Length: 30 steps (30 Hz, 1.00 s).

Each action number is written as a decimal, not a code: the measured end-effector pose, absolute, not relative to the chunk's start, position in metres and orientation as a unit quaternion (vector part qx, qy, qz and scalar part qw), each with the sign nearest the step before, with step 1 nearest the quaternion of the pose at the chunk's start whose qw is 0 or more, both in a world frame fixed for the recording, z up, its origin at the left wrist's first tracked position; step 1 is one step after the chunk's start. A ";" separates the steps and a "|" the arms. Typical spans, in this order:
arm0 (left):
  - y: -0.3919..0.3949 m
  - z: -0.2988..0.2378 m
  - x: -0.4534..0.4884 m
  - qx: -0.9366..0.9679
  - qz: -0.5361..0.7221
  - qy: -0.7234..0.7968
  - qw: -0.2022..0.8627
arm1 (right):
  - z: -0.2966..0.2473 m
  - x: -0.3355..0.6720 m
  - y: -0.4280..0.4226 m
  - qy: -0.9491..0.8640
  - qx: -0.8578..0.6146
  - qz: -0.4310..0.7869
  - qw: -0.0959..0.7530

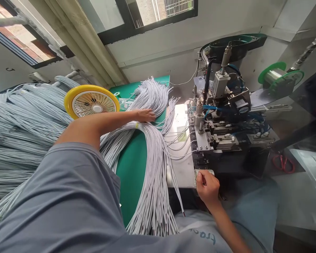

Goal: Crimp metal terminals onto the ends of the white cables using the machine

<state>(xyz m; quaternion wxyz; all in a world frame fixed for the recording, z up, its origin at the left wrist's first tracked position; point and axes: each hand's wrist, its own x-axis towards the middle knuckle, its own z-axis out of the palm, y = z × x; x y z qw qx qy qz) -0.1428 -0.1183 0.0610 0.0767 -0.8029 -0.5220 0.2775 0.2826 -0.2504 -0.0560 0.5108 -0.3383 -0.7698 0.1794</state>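
My left hand (146, 115) reaches across the table with its fingers stretched out, lying flat against the near side of a pile of white cables (152, 93). Just below it a long bundle of white cables (154, 151), tied with a yellow band (137, 125), bends toward me, its dark-tipped ends hanging at the front. My right hand (208, 186) is closed at the front corner of the machine (200, 130); whatever its curled fingers hold, if anything, is hidden. Several single cables (183, 140) run across the metal plate (180, 163) into the machine's side.
A yellow-rimmed fan (92, 102) stands left of my forearm, before a large heap of grey cables (18, 130). Behind the machine are a green feeder bowl (234, 44) and a green-flanged wire spool (280, 78). Red-handled scissors (283, 163) lie at right. The tabletop (131, 168) is green.
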 end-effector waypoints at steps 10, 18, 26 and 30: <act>-0.122 0.058 -0.136 -0.810 0.285 -0.510 0.037 | -0.057 0.282 -0.252 -0.773 -0.344 0.170 0.505; -0.083 0.052 -0.095 -0.699 0.138 -0.701 0.041 | -0.056 0.281 -0.251 -0.772 -0.341 0.165 0.510; 0.027 0.083 -0.070 -0.489 -0.069 -0.867 -0.063 | -0.059 0.279 -0.250 -0.766 -0.339 0.172 0.518; 0.054 0.120 -0.089 -0.470 -0.197 -0.858 -0.064 | -0.063 0.279 -0.252 -0.766 -0.342 0.174 0.516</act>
